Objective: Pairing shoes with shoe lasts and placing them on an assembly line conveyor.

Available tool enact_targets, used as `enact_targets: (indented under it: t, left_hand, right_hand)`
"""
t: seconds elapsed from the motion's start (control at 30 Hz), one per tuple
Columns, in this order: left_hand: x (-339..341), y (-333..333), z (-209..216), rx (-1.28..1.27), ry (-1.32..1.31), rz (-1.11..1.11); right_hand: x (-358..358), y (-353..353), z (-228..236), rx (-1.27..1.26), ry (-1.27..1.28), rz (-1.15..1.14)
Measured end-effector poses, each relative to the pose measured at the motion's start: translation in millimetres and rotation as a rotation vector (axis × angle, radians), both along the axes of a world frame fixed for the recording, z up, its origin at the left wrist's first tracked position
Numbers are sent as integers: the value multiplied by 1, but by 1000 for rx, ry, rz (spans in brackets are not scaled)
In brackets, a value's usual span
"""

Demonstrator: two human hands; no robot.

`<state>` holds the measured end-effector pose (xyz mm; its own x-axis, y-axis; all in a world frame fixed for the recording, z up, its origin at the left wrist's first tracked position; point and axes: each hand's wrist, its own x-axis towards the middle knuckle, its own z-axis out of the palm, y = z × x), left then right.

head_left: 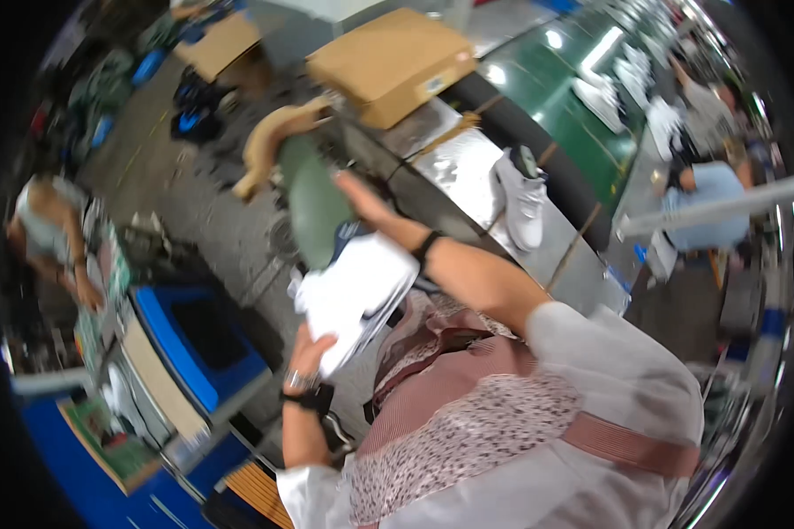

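In front of my apron is a stack of flat white pieces (357, 286), with a dark edge showing along its lower right side; the material is unclear. My left hand (309, 354) is closed on its lower left corner, with the thumb on top. My right hand (378, 214) reaches past the upper end of the stack, fingers stretched out and slightly blurred. Just beyond these fingers lies a green seat (313, 198) with a curved tan backrest (272, 141). A small dark blue piece (348, 236) shows between the stack and my right hand.
A white sneaker (522, 198) and a brown cardboard box (393, 62) sit on the metal bench at right. More white shoes (600, 99) lie on the green conveyor beyond. At left stands a blue machine (190, 344); people work at both sides.
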<state>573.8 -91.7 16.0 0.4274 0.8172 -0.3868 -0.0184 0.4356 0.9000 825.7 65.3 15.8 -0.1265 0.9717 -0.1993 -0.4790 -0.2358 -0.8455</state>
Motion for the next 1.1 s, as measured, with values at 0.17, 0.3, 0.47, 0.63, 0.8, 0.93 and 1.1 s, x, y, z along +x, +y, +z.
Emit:
enact_targets:
  t: [0.17,0.3,0.47,0.63,0.8,0.93,1.1]
  left_hand:
    - [-54,-53,35,-4,250,-138]
    - [-30,-52,30,14,453,-258]
    - [89,27,-10,200,633,-63]
    - [267,119,-35,589,790,127]
    - [372,186,-113,816,1044,-178]
    - [449,153,-100,1185,959,-39]
    - [531,91,-49,1059,690,-430]
  right_hand:
    - [-3,-23,47,-311,529,255]
    - [63,-61,83,-4,307,121]
    - [218,-117,77,-113,663,121]
    - [356,-207,7,-74,-123,-620]
    - [423,-306,-101,-556,-1338,-875]
    - [431,-352,-112,-637,-1355,-708]
    - [426,-338,-121,-651,-1381,-871]
